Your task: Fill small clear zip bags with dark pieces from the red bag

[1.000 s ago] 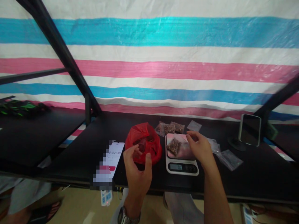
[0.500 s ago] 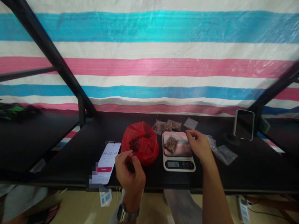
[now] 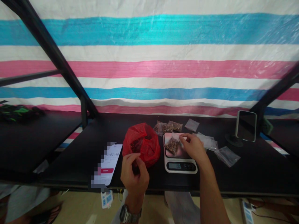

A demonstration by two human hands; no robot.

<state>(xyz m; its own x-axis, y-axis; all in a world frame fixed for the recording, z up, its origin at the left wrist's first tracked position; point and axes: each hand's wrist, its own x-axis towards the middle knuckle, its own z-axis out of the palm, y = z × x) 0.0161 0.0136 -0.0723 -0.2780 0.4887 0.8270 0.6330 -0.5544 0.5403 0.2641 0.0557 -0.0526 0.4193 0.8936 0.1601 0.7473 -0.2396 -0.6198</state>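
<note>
a striped tarpaulin (image 3: 149,68) in blue, white and pink hangs behind a black worktop (image 3: 261,174). on it, a red plastic bag (image 3: 141,144) lies with its mouth open, dark dried pieces showing inside, perhaps left open so they stay within easy reach. a digital kitchen scale (image 3: 180,167) sits just to its right, between the two hands, a placing that seems to suit work with both. a phone (image 3: 109,161) showing a timer lies to the left of the bag, facing up where it can be read.

two filled bags (image 3: 168,126) lie behind the scale, apart from the empty clear bags (image 3: 226,156) on the right. a small clear bag of dried brown pieces (image 3: 172,145) rests on the scale's pan.

the right hand (image 3: 192,147) has its grip loosely open, fingertips on the pan just beside that bag. the left hand (image 3: 135,175) curls its grip into a close pinch in front of the red bag; whether it holds a piece, i cannot tell.
</note>
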